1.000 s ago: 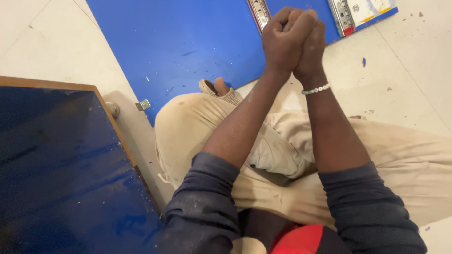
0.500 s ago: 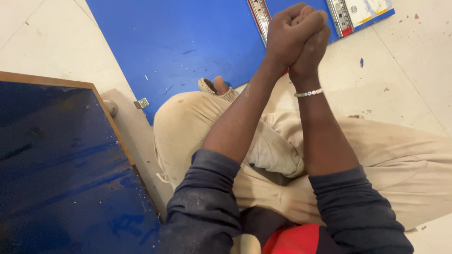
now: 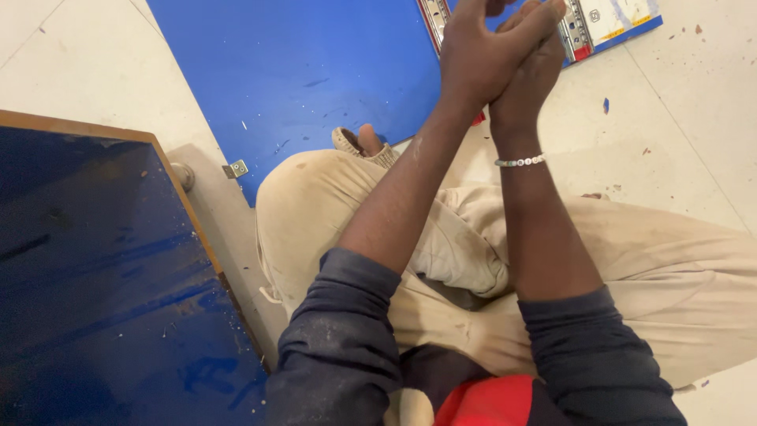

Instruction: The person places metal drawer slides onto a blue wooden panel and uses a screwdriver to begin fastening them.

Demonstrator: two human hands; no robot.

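L hand (image 3: 481,59) & R hand (image 3: 530,75) pressed together, raised in front of the person near top of view. L hand wraps over R, fingers folded round it; grip clenched hand-on-hand, nothing seen held inside, though fingertips run off the top edge so can't tell for sure. Thin white bead bracelet (image 3: 520,162) sits on R wrist. Both forearms bare, dark grey dusty sleeves (image 3: 339,339) pushed up to elbows.

Just behind the hands, on the floor: flat bright-blue board (image 3: 300,71), scuffed w/ pale specks. Along its far edge, partly hidden by the hands, a long metal hinge-like strip (image 3: 432,20) & a second one (image 3: 576,31).

Below the arms, person sits cross-legged in beige dusty trousers (image 3: 662,268); a foot (image 3: 364,142) pokes out at the board's edge. Small metal hinge (image 3: 234,169) lies at board's near corner on pale tiled floor (image 3: 694,118). To the L, well apart from hands, dark-blue wood-edged panel (image 3: 95,276).
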